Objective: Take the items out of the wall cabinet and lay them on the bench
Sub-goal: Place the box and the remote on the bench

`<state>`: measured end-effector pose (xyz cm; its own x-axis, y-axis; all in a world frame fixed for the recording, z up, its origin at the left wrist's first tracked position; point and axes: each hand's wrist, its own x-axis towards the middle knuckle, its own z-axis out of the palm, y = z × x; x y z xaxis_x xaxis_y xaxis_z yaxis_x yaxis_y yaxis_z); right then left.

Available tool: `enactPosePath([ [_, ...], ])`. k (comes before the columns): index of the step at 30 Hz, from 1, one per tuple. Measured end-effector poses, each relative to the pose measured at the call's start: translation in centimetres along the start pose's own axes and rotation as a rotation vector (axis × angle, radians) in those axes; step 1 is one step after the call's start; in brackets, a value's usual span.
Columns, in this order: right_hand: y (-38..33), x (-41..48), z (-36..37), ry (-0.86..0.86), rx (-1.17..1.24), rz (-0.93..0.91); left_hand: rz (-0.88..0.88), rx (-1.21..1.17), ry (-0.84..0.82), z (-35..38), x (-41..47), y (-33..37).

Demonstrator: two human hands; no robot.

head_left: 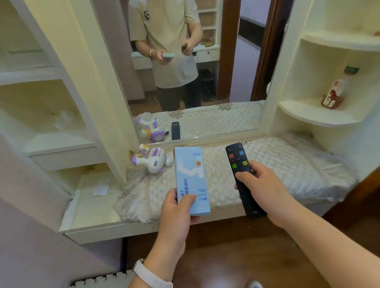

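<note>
the left hand (179,208) has its fingers closed round the near end of a pale blue box (190,177), thumb on top. the right hand (258,184) grips a black remote (243,178) near its middle, fingers wrapped under it. both things hang just above the quilted table (287,166), long axes running away from the body toward the mirror (178,54). the next move is likely straight down: the bare quilt lies directly under each hand, the box nearer the purple-and-white toy (152,161) at the left. a bottle (336,91) still stands on the right shelf (313,115); the left shelves look empty, though that side is blurred.
</note>
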<state>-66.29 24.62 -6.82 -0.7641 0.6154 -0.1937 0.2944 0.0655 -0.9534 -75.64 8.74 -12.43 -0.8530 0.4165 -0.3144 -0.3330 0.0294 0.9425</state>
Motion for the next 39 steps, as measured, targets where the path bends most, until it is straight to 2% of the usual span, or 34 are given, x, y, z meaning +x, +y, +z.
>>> enactPosePath([
  [4, 1.3, 4.4, -2.5, -0.005, 0.007, 0.031, 0.026, 0.037, 0.005, 3.4, 3.4, 0.6],
  [11, 2.0, 14.7, -8.7, -0.084, 0.124, 0.082, 0.028, 0.122, 0.11, 10.2, 10.6, 1.5],
  [18, 2.7, 24.9, -14.1, -0.171, 0.13, 0.052, 0.009, 0.126, 0.206, 16.3, 16.4, 1.6],
  [24, 4.6, 28.6, -13.4, -0.284, 0.088, 0.104, -0.061, 0.128, 0.268, 17.8, 19.5, 1.1],
  [31, 8.5, 32.6, -10.5, -0.298, -0.022, 0.197, -0.171, 0.213, 0.35, 16.1, 23.9, -2.2],
  [39, 11.5, 36.8, -5.9, -0.316, -0.151, 0.308, -0.338, 0.15, 0.309, 13.2, 30.3, -5.8],
])
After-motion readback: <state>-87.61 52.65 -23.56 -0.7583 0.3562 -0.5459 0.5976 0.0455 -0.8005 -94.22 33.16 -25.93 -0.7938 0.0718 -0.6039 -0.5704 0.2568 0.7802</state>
